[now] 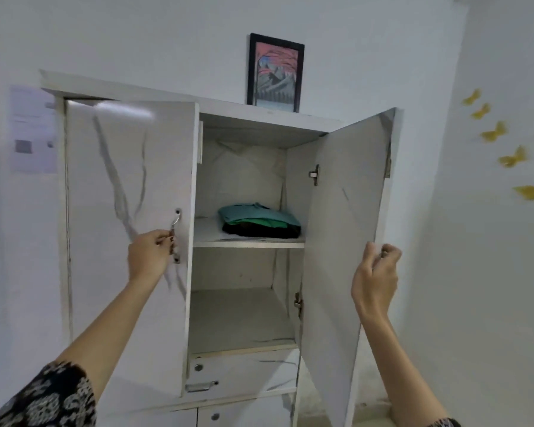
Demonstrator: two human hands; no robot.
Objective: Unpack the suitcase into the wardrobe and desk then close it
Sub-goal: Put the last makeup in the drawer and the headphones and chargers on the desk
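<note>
A white wardrobe [259, 118] stands in front of me with both doors partly open. My left hand [148, 255] grips the metal handle [174, 235] of the left door [127, 211]. At the outer edge of the right door [342, 241], my right hand [375, 272] holds on with curled fingers. On the upper shelf [247, 243] lies a small pile of folded clothes [259, 221], teal on top and dark below. The lower shelf [241, 322] is bare. The suitcase and the desk are out of view.
A framed picture [275, 72] stands on top of the wardrobe. Below the shelves is a drawer with a metal handle [199, 386], and lower doors under it. A paper sheet [33, 127] hangs on the left wall, yellow butterfly decorations [512, 158] on the right wall.
</note>
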